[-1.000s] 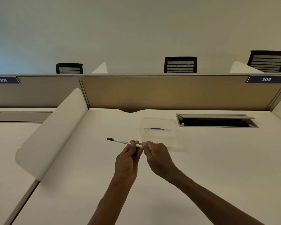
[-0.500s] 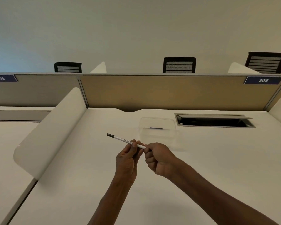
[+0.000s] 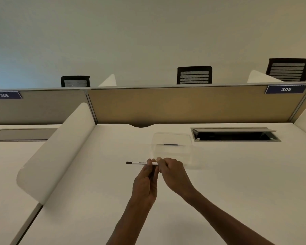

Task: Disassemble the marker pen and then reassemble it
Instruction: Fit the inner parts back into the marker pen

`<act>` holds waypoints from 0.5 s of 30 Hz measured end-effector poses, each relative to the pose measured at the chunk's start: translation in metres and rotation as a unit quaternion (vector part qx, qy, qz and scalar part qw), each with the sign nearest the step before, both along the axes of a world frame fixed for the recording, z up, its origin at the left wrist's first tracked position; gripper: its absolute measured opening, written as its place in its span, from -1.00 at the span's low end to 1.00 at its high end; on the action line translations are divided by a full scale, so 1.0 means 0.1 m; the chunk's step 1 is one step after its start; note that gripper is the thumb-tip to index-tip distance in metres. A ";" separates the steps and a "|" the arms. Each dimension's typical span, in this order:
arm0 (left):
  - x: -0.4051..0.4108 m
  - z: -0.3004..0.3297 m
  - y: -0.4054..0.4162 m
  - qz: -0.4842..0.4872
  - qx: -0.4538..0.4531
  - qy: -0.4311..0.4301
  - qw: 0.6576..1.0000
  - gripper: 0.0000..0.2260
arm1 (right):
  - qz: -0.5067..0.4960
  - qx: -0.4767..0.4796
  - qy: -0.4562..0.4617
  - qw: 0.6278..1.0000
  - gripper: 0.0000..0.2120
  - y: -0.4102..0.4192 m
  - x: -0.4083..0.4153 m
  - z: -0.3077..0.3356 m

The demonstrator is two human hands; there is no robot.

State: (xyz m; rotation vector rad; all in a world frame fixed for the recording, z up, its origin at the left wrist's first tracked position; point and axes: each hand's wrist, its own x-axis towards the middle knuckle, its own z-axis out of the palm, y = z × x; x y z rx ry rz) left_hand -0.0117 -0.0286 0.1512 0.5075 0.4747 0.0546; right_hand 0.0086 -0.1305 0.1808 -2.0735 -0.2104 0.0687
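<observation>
Hands meet over the middle of the white desk (image 3: pixel 237 183), holding the marker pen (image 3: pixel 140 163) between them, just above the surface. The pen lies almost level, its white barrel running left to right, with a dark tip sticking out to the left. The left hand (image 3: pixel 146 181) pinches the barrel from below, thumb and fingertips closed around its middle. The right hand (image 3: pixel 173 174) is curled over the pen's right end, fingers clenched around it, so that end is hidden. The two hands touch at the knuckles.

Just beyond the right hand, farther back on the desk, sits a clear plastic container (image 3: pixel 171 147), and a small dark piece (image 3: pixel 170 144) lies in it; what it is I cannot tell. To the right of the container is an open cable hatch (image 3: pixel 235 136) set into the desk. A white curved divider (image 3: pixel 60 149) rises on the left side.
</observation>
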 end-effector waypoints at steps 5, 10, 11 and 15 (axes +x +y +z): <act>0.01 0.08 0.01 -0.032 -0.049 0.027 0.998 -0.84 | 0.051 -0.001 -0.176 0.983 -0.84 -0.07 0.06 -0.14; 0.03 0.05 0.06 -0.082 -0.090 0.034 0.992 -0.74 | 0.038 0.042 -0.261 0.964 -0.90 -0.06 0.13 -0.19; 0.04 0.04 0.08 -0.094 -0.083 0.032 0.992 -0.69 | 0.028 0.036 -0.276 0.960 -0.91 -0.06 0.15 -0.20; 0.05 0.00 0.13 -0.144 0.054 0.034 0.987 -0.75 | -0.018 0.025 -0.285 0.958 -0.92 -0.07 0.20 -0.17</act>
